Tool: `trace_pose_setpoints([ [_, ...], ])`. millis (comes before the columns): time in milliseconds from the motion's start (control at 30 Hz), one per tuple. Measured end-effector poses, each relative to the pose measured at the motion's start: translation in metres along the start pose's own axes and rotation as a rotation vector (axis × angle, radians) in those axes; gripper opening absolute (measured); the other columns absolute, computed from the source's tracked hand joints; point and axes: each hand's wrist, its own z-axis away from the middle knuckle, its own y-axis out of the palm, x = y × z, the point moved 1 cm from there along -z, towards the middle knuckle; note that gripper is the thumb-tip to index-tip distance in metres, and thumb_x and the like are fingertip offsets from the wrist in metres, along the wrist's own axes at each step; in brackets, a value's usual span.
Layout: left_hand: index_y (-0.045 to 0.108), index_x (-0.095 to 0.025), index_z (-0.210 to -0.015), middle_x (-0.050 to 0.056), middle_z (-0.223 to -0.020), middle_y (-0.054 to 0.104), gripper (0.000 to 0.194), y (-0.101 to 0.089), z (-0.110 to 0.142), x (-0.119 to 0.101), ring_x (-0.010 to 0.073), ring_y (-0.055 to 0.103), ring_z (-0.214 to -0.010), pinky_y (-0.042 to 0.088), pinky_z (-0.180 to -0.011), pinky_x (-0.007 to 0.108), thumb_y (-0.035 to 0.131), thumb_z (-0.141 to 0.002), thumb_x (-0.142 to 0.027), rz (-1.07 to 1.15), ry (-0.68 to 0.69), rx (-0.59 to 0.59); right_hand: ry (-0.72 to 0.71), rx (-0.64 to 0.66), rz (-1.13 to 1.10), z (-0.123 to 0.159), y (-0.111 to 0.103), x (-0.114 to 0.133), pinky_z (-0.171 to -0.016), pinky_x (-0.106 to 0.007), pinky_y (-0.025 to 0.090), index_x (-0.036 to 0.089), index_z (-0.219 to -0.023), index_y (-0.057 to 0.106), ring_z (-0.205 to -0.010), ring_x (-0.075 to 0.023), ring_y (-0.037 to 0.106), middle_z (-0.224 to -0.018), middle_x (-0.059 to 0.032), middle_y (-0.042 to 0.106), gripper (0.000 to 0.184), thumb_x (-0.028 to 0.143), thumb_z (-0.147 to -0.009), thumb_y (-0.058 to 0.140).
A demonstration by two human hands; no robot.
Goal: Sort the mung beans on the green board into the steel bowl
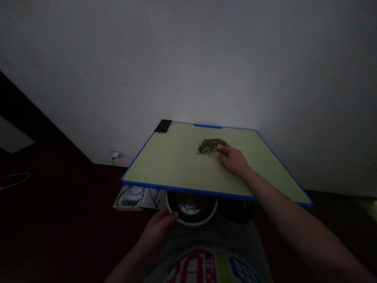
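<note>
My left hand (pixel 161 223) grips the pale rim of a bowl (pixel 192 222) below the near edge of the board, thumb over the rim. The bowl's inside is dark, with a bright reflection and a few small specks. On the yellow-green board (pixel 171 165) with a blue border lies a loose, flat heap of small greenish-brown grains, perhaps beans or seeds (pixel 208 146). At the heap's right end, my right hand (pixel 234 159) rests with curled fingers and the thumb close to them. Something dark shows between its fingertips, too small to make out.
A black phone (pixel 163 126) lies on the board's far left corner. Below the left front edge are pale boxes with cables (pixel 129 196). Behind the board rises a white wall (pixel 206 70) with a plugged-in charger (pixel 116 155) at the left.
</note>
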Motion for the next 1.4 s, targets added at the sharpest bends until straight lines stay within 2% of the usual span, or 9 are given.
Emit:
trace_pose_setpoints([
  [233,0.068,-0.013,-0.090,0.012,-0.094,0.076,0.021,0.000,-0.001,-0.001,0.0280,0.070,-0.090,0.053,-0.080,0.038,0.069,-0.070,-0.019,-0.006,0.002,0.027,0.023,-0.034,0.003,0.002,0.001,0.004,-0.073,-0.029,0.044,0.017,-0.104,0.066,-0.077,-0.0194,0.062,-0.084,-0.0079,0.069,0.031,0.030,-0.080,0.052],
  [367,0.068,-0.014,-0.092,0.012,-0.095,0.076,0.022,-0.001,-0.001,0.000,0.0283,0.070,-0.090,0.053,-0.079,0.038,0.069,-0.070,-0.018,0.010,-0.002,-0.001,0.036,-0.046,0.009,0.001,0.001,0.000,-0.076,-0.030,0.045,0.016,-0.105,0.066,-0.080,-0.0202,0.063,-0.086,-0.0091,0.070,0.032,0.030,-0.080,0.053],
  [733,0.068,-0.015,-0.091,0.011,-0.096,0.076,0.021,-0.002,-0.002,0.001,0.0276,0.069,-0.093,0.052,-0.082,0.038,0.069,-0.071,-0.020,0.015,-0.009,0.028,0.014,-0.006,-0.006,-0.004,0.003,-0.004,-0.076,-0.029,0.045,0.017,-0.107,0.067,-0.080,-0.0193,0.063,-0.086,-0.0079,0.070,0.033,0.032,-0.080,0.054],
  [900,0.068,-0.014,-0.093,0.012,-0.096,0.076,0.023,-0.004,-0.003,0.002,0.0279,0.069,-0.091,0.052,-0.078,0.037,0.069,-0.071,-0.021,-0.030,0.022,0.019,-0.014,0.010,0.015,-0.010,0.004,-0.003,-0.077,-0.029,0.045,0.018,-0.108,0.067,-0.081,-0.0190,0.062,-0.086,-0.0072,0.069,0.033,0.031,-0.080,0.054],
  [1200,0.069,-0.015,-0.093,0.012,-0.097,0.076,0.025,-0.004,-0.002,0.001,0.0280,0.069,-0.094,0.051,-0.083,0.038,0.070,-0.069,-0.022,-0.024,-0.004,0.009,-0.034,0.025,-0.040,-0.012,0.004,-0.009,-0.068,-0.027,0.043,0.020,-0.105,0.068,-0.069,-0.0163,0.059,-0.077,-0.0036,0.066,0.031,0.030,-0.079,0.055],
  [1400,0.069,-0.014,-0.095,0.014,-0.100,0.075,0.027,-0.006,-0.004,0.002,0.0299,0.068,-0.096,0.052,-0.081,0.040,0.071,-0.069,-0.022,-0.017,0.028,0.034,-0.055,0.010,-0.041,-0.007,0.004,-0.011,-0.064,-0.026,0.042,0.021,-0.107,0.067,-0.065,-0.0156,0.056,-0.070,-0.0015,0.064,0.031,0.031,-0.080,0.055],
])
